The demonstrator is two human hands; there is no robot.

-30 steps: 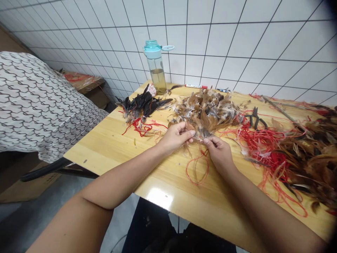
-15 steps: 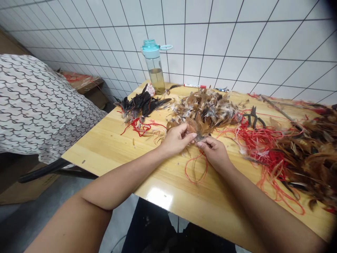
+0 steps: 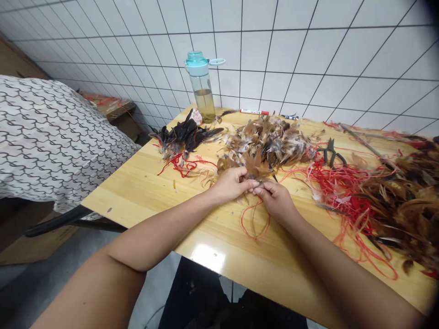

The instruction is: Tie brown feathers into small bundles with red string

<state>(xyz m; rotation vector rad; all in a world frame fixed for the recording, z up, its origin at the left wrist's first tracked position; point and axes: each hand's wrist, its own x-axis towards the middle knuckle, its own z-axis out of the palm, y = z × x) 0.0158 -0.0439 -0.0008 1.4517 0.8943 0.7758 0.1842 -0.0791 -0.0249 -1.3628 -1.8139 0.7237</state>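
Observation:
My left hand (image 3: pixel 230 183) and my right hand (image 3: pixel 276 199) meet at the middle of a wooden table (image 3: pixel 151 183). Both pinch a small bunch of brown feathers (image 3: pixel 254 167) between their fingertips, just in front of a big heap of brown feathers (image 3: pixel 274 139). A loop of red string (image 3: pixel 254 222) hangs from the bunch and lies on the table below my hands.
A pile of black feathers (image 3: pixel 183 134) with red string lies at the back left. A water bottle (image 3: pixel 201 87) stands by the tiled wall. Black scissors (image 3: pixel 329 152), tangled red string (image 3: pixel 339 187) and more brown feathers (image 3: pixel 408 201) cover the right side. A person in a patterned shirt (image 3: pixel 48 141) sits at left.
My two hands have drawn closer together until their fingertips touch at the feather bunch. The bunch has turned upward slightly.

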